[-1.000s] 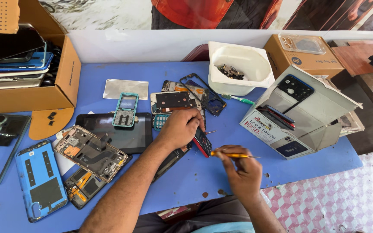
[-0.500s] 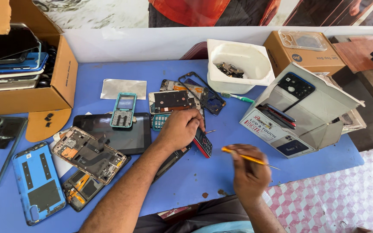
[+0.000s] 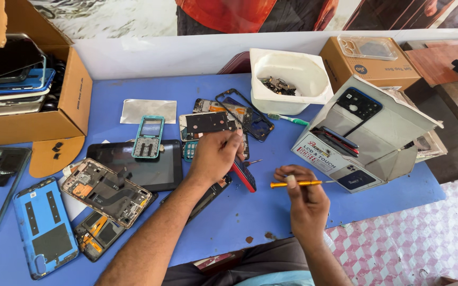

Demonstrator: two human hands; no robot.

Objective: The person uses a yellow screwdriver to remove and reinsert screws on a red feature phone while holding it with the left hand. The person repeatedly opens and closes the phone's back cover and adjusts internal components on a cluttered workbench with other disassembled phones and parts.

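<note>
The left hand (image 3: 216, 156) lies fingers down on a small phone (image 3: 242, 175) with a red edge, near the middle of the blue table (image 3: 229, 222), a bit toward the front edge; it presses and grips the phone to hold it steady. The right hand (image 3: 306, 198) pinches a thin screwdriver (image 3: 298, 184) with a yellow handle, held approx. level, tip pointing right, away from the phone and not touching it. Judging from this, the step is opening work on the phone, w/ the tool lifted off. The next move probably needs the tip turned back to the phone's edge or a screw while the left hand keeps it fixed. A white tub (image 3: 290, 79) of small parts stands near the back edge.
</note>
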